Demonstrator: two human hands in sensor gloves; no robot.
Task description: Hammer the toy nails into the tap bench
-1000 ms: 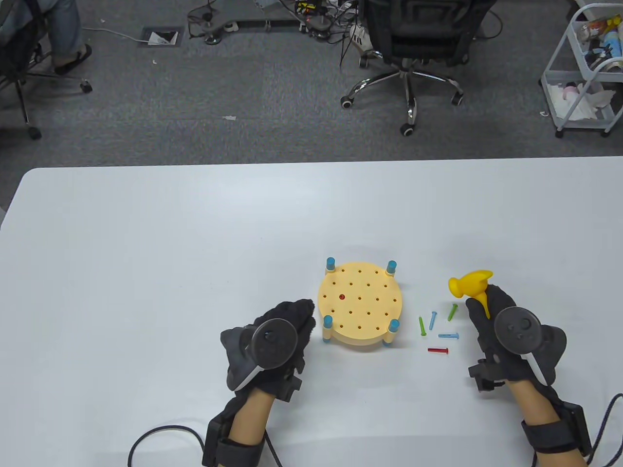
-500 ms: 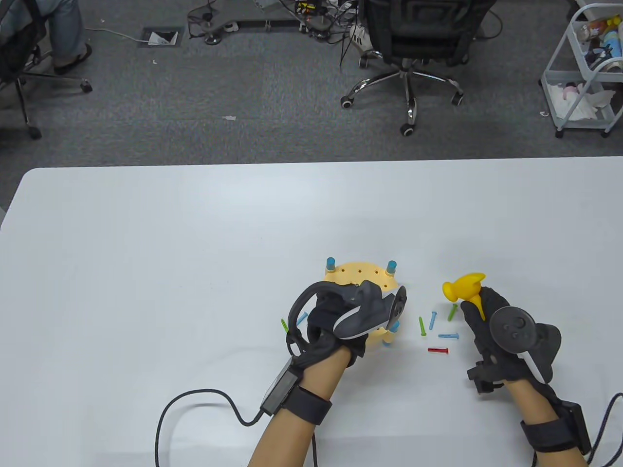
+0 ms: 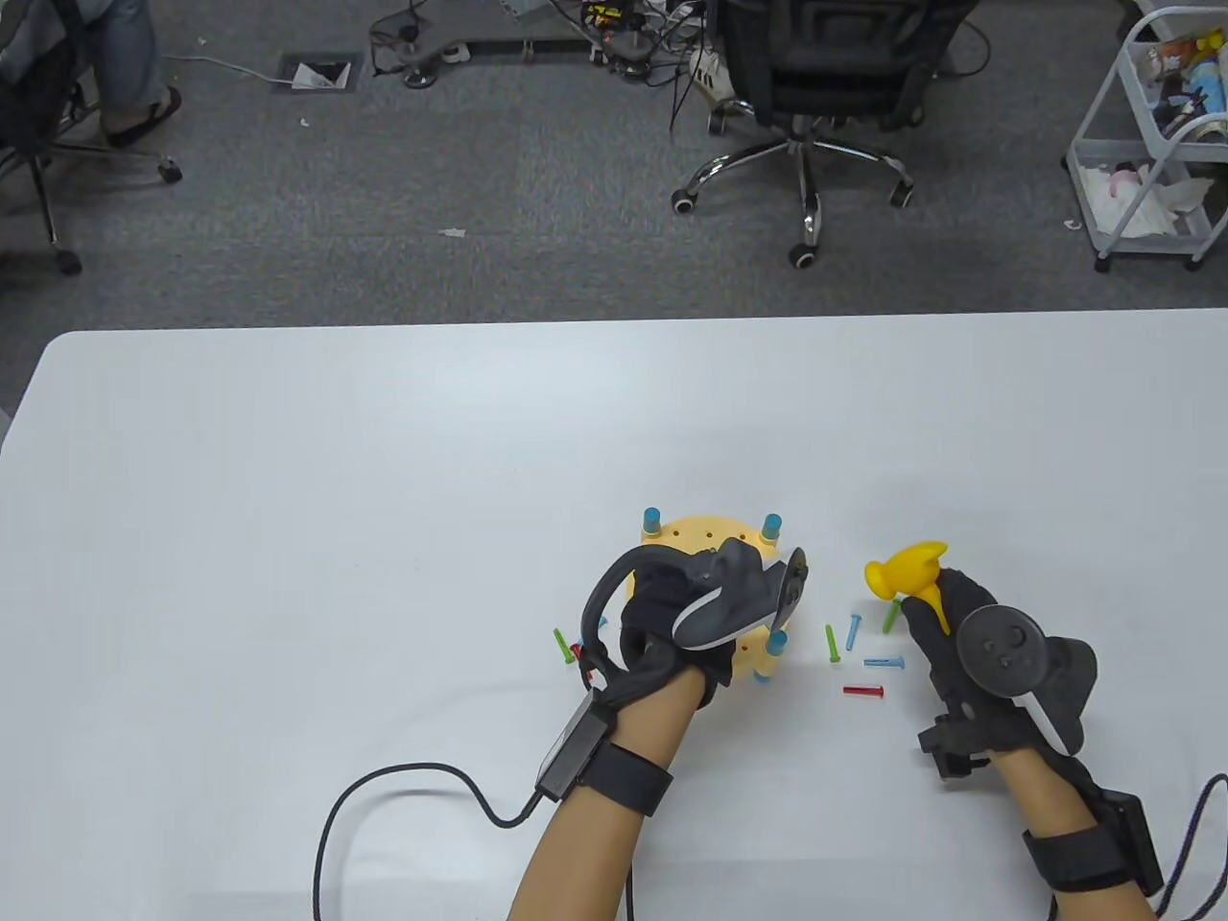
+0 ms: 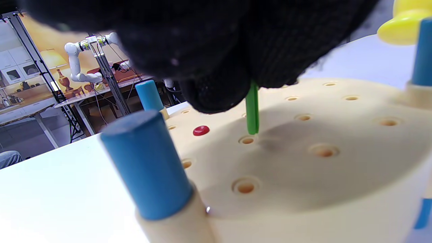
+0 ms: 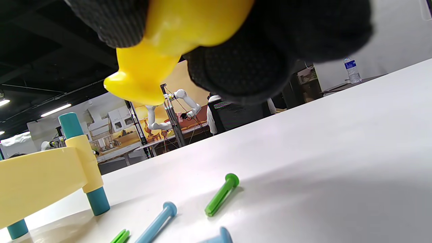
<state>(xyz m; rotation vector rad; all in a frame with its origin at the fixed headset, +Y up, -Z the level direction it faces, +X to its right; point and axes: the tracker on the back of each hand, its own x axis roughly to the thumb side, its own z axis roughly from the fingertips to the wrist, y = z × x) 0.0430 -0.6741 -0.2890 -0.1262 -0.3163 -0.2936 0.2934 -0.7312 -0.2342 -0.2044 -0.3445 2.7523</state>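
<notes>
The round yellow tap bench (image 3: 705,533) with blue corner posts stands at the table's front centre. My left hand (image 3: 672,606) lies over it. In the left wrist view my fingers (image 4: 219,84) pinch a green nail (image 4: 251,111) upright, its tip just above a hole in the bench top (image 4: 303,168). A red nail (image 4: 201,130) sits driven flush nearby. My right hand (image 3: 945,638) grips the yellow toy hammer (image 3: 905,568) by its handle, right of the bench, head raised off the table; the hammer also shows in the right wrist view (image 5: 162,50).
Loose nails lie between the bench and my right hand: green (image 3: 832,643), blue (image 3: 852,630), green (image 3: 891,614), blue (image 3: 884,662), red (image 3: 862,690). More nails lie left of the bench, green (image 3: 560,644) and red (image 3: 576,652). My left glove cable (image 3: 403,787) trails toward the front edge.
My left hand moved from the table left of the bench onto the bench top, uncovering nails at the left. My right hand with the hammer drifted slightly left.
</notes>
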